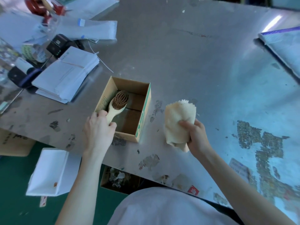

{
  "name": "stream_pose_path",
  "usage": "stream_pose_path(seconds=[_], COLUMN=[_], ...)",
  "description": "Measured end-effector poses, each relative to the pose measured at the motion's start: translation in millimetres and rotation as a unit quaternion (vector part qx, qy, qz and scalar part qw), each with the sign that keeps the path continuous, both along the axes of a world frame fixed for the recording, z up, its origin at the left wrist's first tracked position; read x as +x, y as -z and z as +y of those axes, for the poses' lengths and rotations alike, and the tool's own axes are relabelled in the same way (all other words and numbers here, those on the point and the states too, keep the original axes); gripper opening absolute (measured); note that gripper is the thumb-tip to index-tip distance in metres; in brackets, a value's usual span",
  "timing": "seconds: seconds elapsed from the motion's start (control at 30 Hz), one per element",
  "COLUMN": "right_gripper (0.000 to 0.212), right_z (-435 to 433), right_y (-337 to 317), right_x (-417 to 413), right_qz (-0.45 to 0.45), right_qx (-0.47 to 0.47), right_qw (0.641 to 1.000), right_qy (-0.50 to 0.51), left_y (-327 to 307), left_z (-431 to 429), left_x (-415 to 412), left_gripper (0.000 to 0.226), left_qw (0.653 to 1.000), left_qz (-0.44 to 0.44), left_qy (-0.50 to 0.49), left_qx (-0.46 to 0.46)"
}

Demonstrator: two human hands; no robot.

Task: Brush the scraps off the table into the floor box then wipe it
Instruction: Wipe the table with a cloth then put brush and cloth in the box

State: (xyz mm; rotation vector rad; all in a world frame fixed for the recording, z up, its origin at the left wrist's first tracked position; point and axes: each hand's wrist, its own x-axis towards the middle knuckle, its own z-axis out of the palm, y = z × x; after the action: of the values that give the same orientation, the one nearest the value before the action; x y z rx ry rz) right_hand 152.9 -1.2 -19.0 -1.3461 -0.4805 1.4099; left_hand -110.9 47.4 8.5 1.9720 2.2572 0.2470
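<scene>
Wooden brush (117,103) is gripped by left hand (99,127) inside cardboard box (143,116) on bench (194,62); cream cloth (177,117) is clutched in right hand (195,135).

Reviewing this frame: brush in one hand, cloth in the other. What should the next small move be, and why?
Probably the left hand lets go of the brush, leaving it in the open cardboard box on the table. The brush head sits inside that box, and the right hand holds a cloth ready, so wiping likely follows.
</scene>
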Motion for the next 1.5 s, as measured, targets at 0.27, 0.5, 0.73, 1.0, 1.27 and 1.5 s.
stream_pose_path(seconds=[0.27,0.5,0.73,1.0,1.27,1.5], right_gripper=[0.037,0.03,0.012,0.022,0.016,0.013], right_z=[-1,-1,2,-1,-3,0], right_y=[-26,-44,-42,-44,-40,-46], right_x=[6,-11,-9,6,2,4], right_qz=[0.07,0.09,0.015,-0.061,-0.044,-0.042], right_qx=[0.024,0.037,0.051,0.052,0.059,0.058], right_qw=[0.997,0.994,0.998,0.997,0.997,0.997], right_qy=[-0.015,-0.044,-0.018,-0.012,0.002,-0.006], left_y=[-6,-16,-11,-17,-4,7], left_z=[-16,-32,-26,-17,-9,-26], left_x=[36,101,109,101,102,112], left_gripper=[0.036,0.024,0.011,0.022,0.019,0.041], left_qw=[0.989,0.856,0.744,0.766,0.796,0.648], left_qz=[-0.065,-0.48,-0.618,-0.619,-0.575,-0.659], left_qy=[0.104,0.103,-0.029,-0.019,-0.014,-0.058], left_qx=[0.085,-0.165,-0.254,-0.172,-0.19,-0.377])
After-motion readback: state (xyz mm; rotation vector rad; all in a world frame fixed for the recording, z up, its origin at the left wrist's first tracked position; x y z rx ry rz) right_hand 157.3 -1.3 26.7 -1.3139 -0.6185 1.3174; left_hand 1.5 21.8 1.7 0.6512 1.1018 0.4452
